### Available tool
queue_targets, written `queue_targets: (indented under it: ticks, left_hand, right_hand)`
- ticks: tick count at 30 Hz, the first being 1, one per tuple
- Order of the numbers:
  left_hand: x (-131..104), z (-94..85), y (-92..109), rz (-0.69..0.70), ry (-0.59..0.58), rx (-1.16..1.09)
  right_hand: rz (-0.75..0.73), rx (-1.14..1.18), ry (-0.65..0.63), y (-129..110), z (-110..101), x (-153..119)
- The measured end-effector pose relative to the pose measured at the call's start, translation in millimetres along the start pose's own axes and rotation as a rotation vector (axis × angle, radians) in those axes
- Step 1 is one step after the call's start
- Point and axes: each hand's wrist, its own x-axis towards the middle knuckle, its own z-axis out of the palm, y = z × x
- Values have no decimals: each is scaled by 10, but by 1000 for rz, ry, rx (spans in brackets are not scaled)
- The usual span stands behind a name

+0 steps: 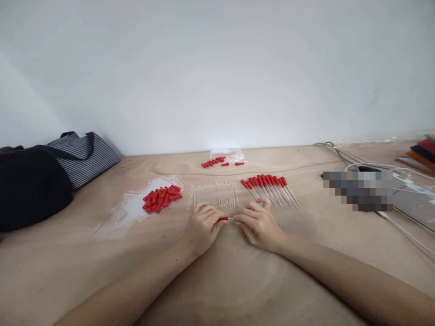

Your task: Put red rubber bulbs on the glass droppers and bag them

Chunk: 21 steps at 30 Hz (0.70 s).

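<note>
My left hand (206,226) pinches a red rubber bulb (223,218) near the middle of the table. Just right of it, my right hand (258,225) grips a thin clear glass tube (230,219), whose left end meets the bulb. Behind my hands lies a row of bare glass tubes (214,194). To their right is a row of tubes with red bulbs on their ends (268,181). A heap of loose red bulbs (161,198) rests on clear plastic bags (129,208) at the left.
More red bulbs (213,161) and a clear bag (226,153) lie near the wall. A black bag (32,185) and a striped bag (86,156) stand at the left. Cables (343,156), a pixelated object (360,190) and a grey device (413,206) are at the right.
</note>
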Motion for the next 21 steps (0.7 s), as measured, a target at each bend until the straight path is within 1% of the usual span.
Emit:
queue_targets:
  ticks: [7,12,16,21]
  left_hand:
    - [0,5,14,-7,31,19]
    - [-4,7,20,2,47,15]
    - [-5,-4,27,7,44,9]
    - [-1,-25,32,10,15,7]
  right_hand:
    - [49,31,11,-43,6,0]
    - [55,51,-25,-76,-9,7]
    - [13,48,-41,-50,-19,16]
    - [-91,26,-26,-15,-38,41]
